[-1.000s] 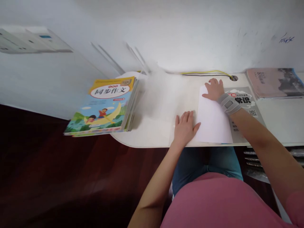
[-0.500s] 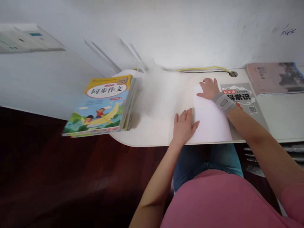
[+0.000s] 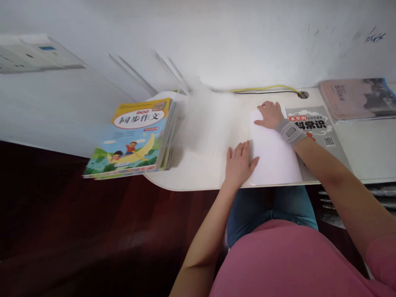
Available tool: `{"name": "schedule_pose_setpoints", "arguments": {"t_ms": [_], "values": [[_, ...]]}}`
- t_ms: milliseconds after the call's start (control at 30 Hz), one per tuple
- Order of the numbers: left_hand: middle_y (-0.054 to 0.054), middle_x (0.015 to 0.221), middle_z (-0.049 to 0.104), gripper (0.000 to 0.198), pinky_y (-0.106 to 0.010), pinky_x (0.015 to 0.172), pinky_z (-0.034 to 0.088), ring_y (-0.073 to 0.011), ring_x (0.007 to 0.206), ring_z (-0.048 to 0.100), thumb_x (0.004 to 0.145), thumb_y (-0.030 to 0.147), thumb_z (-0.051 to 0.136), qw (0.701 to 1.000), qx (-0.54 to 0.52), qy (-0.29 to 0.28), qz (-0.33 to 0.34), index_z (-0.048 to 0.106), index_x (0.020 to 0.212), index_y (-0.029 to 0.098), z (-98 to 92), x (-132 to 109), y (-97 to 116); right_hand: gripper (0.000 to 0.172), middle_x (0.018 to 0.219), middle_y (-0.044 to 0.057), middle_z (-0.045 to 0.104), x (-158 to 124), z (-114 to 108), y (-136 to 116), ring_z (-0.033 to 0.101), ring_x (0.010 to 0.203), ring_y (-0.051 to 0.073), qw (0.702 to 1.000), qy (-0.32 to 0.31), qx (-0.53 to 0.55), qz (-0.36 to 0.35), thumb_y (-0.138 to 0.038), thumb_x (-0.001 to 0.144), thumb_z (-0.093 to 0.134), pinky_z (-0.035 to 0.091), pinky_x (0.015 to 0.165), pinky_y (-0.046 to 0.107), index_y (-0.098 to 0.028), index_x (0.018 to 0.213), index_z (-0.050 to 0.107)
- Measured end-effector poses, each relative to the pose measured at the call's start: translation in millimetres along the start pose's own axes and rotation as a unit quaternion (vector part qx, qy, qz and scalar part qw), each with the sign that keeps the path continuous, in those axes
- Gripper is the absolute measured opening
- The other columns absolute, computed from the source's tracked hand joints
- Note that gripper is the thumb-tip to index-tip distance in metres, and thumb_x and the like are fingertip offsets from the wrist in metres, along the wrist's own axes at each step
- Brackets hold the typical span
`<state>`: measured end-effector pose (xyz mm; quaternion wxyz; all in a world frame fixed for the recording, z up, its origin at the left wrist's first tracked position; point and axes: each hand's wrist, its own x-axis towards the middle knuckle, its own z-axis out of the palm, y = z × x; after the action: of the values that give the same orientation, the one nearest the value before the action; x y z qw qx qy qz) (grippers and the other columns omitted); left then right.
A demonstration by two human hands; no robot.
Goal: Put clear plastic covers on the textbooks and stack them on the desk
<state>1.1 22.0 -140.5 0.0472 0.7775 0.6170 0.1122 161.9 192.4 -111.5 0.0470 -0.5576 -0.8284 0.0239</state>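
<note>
My left hand (image 3: 239, 164) lies flat with fingers stretched out on the white desk (image 3: 201, 165), its thumb against the left edge of a white sheet (image 3: 274, 152). My right hand (image 3: 269, 114), with a grey band at the wrist, rests palm down on the sheet's far end, fingers apart. The sheet covers the left part of a grey book (image 3: 318, 132) with black characters and a QR code.
A stack of colourful books (image 3: 136, 138) overhangs the desk's left end above dark red floor. A pinkish book (image 3: 355, 99) lies at the far right. A yellow and black cable (image 3: 266, 88) runs along the wall to a desk hole (image 3: 303, 94).
My right hand and the sheet's far end have slid a little to the left, uncovering more of the grey book. My left hand has stayed in place.
</note>
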Motion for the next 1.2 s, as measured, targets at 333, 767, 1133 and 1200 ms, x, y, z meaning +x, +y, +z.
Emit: {"name": "schedule_pose_setpoints", "arguments": {"t_ms": [333,767,1133,1200], "values": [[-0.014,0.143,0.048,0.055,-0.049,0.114,0.024,-0.0246,0.136,0.039,0.094,0.040,0.037,1.000,-0.017,-0.011,-0.004,0.035,0.143,0.014,-3.0,0,-4,0.055,0.148,0.013,0.037,-68,-28,21,0.025,0.140,0.033,0.991,0.074,0.076,-0.075,-0.055,0.091,0.038,0.021,0.111,0.056,-0.022,0.133,0.049],[-0.009,0.150,0.037,0.056,-0.062,0.112,0.019,-0.0306,0.143,0.024,0.098,0.046,0.027,0.995,0.024,-0.064,0.078,0.037,0.145,0.017,-7.8,6,30,0.067,0.157,0.007,0.022,-172,6,52,0.017,0.145,0.028,0.976,0.046,0.170,-0.131,-0.057,0.088,0.044,0.024,0.114,0.057,-0.028,0.147,0.032],[-0.006,0.150,0.039,0.052,-0.069,0.110,0.016,-0.0341,0.143,0.022,0.095,0.046,0.037,0.994,0.042,-0.083,0.061,0.041,0.143,0.025,-13.5,4,17,0.078,0.158,0.010,0.016,-172,4,51,0.005,0.146,0.028,0.963,-0.001,0.151,-0.223,-0.062,0.085,0.047,0.023,0.115,0.056,-0.023,0.149,0.027],[-0.006,0.149,0.040,0.052,-0.070,0.109,0.016,-0.0351,0.143,0.022,0.095,0.045,0.039,0.993,0.044,-0.088,0.059,0.041,0.143,0.025,-15.8,6,16,0.078,0.158,0.011,0.017,-172,5,49,0.005,0.146,0.028,0.965,-0.002,0.135,-0.224,-0.063,0.085,0.046,0.021,0.116,0.056,-0.021,0.149,0.028]]}}
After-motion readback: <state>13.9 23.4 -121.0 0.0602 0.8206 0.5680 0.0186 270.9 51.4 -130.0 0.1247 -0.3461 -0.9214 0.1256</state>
